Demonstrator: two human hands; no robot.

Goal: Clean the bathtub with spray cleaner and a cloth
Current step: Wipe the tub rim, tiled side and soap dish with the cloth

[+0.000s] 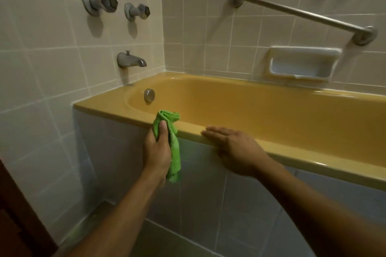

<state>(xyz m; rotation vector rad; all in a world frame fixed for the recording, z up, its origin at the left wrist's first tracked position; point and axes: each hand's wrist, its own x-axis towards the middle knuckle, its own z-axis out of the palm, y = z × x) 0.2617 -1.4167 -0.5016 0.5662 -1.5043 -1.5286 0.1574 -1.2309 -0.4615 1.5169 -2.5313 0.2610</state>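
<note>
A: Tub?
B: Yellow bathtub (117, 108). Right hand (236, 148) lies flat on the near rim, fingers straight.
A: Left?
B: Left hand (156, 150) fisted round the green cloth (174, 146) at the rim's outer edge; the cloth's tail hangs against the tiled panel (125, 162).

One tub (117, 108), one green cloth (167, 117). Also two tap knobs (100, 3) (137, 11), one spout (131, 60), one grab bar (302, 13), one soap dish (302, 64).
</note>
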